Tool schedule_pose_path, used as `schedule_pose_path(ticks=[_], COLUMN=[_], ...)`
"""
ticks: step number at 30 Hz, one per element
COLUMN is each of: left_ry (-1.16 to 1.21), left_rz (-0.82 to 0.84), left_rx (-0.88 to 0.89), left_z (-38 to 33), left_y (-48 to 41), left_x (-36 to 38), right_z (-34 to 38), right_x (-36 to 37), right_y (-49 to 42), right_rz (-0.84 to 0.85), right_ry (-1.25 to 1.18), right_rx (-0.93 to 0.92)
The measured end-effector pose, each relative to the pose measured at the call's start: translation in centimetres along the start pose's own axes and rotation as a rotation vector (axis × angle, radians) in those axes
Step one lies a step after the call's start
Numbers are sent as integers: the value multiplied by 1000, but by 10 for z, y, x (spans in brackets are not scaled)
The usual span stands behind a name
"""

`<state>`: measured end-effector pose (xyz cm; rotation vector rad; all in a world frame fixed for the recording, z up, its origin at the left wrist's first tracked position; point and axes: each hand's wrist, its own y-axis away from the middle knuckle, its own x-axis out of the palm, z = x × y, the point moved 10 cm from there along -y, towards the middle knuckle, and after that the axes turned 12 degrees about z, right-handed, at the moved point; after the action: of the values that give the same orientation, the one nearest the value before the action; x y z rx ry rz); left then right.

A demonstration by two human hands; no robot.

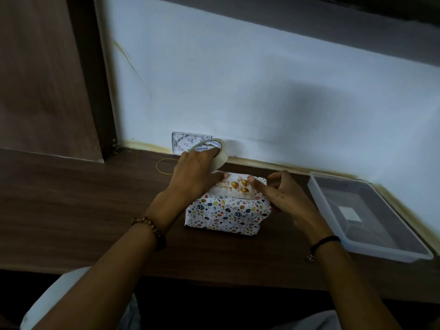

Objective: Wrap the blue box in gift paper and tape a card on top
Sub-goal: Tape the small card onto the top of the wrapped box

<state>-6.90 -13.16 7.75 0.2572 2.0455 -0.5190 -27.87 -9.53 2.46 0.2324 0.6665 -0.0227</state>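
Left hand (pixel 192 175), grip curled round the tape roll (pixel 220 158) at the card's (pixel 238 185) 11 o'clock, and right hand (pixel 285 196), grip not discernible, are set for taping; tape is to be pressed down next.

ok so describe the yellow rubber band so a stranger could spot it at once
Start at the dark brown wooden table, near its back edge by the pale wall. Left of the left hand, which grips a white roll of tape, lies a yellow rubber band. Unlike the thick tape roll, it is a wire-thin loop flat on the wood.
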Motion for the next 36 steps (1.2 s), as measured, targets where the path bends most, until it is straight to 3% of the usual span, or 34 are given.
schedule_pose_path(ticks=[3, 6, 8, 10, 12, 15, 23, 25, 30, 33, 36], left_ry=[169, 560, 860, 1010, 1066, 1168, 1462, 1439, 1086, 1211, 1364], left_rz=[-87, -54, 11, 60, 96, 86, 46, 26, -48, -86, -82], left_rx=[-3, 20, 77, 132, 168, 87, -5, 6, -143, -209, -153], left_z=[-3, -12, -24, -34, -41, -34, -21, -18, -3, 0, -1], left_y=[7, 17, 23, 28, 29, 29, 30, 29, 28, 31, 29], left_x=[-20, -34, -37, -38, -35, -26, -10, -11, -11, -3, -4], right_z=[21, 54, 72, 88, 101, 112, 115, 116, 123, 126, 127], right_x=[-12, -22, -18, -7, 2, 10, 2, 2, 12, 16, 12], right_y=[8, 25, 31, 34, 36, 43, 55, 57, 61, 62, 64], right_rz=[-155, -288, -240, -132, -48, 53, 151, 171, 199, 204, 182], right_ry=[117, 63, -60, -147, -178, -276, -528, -545, -434, -413, -457], right_rx=[-115, -344, -448, -525, -623, -725, -771, -779, -807, -814, -819])
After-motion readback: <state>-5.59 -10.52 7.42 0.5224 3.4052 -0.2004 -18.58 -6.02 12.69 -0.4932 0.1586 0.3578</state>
